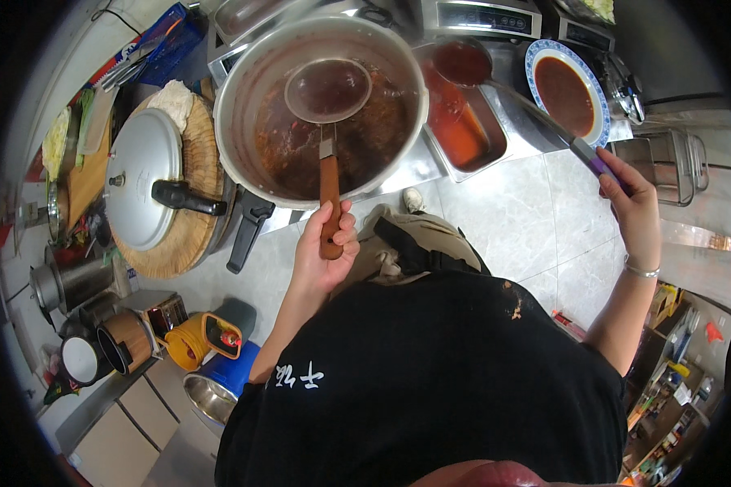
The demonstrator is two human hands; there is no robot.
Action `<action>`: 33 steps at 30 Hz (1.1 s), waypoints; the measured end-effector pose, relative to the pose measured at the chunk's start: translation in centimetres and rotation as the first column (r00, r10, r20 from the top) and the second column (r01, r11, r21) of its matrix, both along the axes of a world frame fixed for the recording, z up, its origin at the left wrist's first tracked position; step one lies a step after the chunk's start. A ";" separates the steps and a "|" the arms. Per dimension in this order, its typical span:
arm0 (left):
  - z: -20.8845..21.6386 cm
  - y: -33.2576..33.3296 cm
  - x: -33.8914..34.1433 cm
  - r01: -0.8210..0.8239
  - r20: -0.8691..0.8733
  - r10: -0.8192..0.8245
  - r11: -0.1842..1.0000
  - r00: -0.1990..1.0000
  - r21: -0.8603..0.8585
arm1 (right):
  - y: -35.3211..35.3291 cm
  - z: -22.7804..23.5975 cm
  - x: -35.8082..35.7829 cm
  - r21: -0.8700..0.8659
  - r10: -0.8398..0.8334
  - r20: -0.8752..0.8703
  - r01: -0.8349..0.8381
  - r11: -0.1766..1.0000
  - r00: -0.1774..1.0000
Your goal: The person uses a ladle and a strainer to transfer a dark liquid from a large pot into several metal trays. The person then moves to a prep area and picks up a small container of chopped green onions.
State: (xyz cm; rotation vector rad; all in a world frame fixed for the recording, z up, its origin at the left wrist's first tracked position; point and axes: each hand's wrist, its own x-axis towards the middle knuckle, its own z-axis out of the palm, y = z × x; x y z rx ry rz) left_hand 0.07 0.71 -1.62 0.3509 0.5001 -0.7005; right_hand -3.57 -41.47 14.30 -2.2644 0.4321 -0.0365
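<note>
My left hand (330, 243) is closed round the wooden handle of a round strainer (330, 91), whose head is over the large metal pot (227, 122). Dark brownish-red liquid with bits in it fills part of the pot. The fingers of my right hand (629, 191) are wrapped round the purple grip of a long metal ladle (463, 62). Its bowl carries dark red liquid and is above a rectangular metal pan (495, 150). Orange-red liquid lies in that pan. To the right stands a blue-and-white rimmed bowl (534, 63) of brown-red sauce.
A pressure cooker lid (142, 178) and a pale cloth (170, 103) lie on a round wooden board (195, 154) at left. Induction cookers (483, 18) line the back. Wire baskets (662, 166) are at right. Bins and a metal bowl (211, 398) stand lower left.
</note>
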 end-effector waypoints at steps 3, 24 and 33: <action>0.0 0.1 0.1 0.007 0.006 -0.007 1.000 1.000 0.004 | -1.2 -1.7 -0.7 -0.019 -0.032 -0.036 0.032 0.999 0.999; 0.1 0.2 0.0 0.032 -0.028 -0.034 0.997 0.999 -0.071 | 5.3 -4.7 2.0 -0.726 0.231 0.291 0.057 0.685 0.928; 0.8 -0.1 -0.3 0.002 -0.021 -0.002 1.000 1.000 -0.020 | 13.3 -5.4 9.8 -0.746 0.534 0.212 -0.218 0.630 0.819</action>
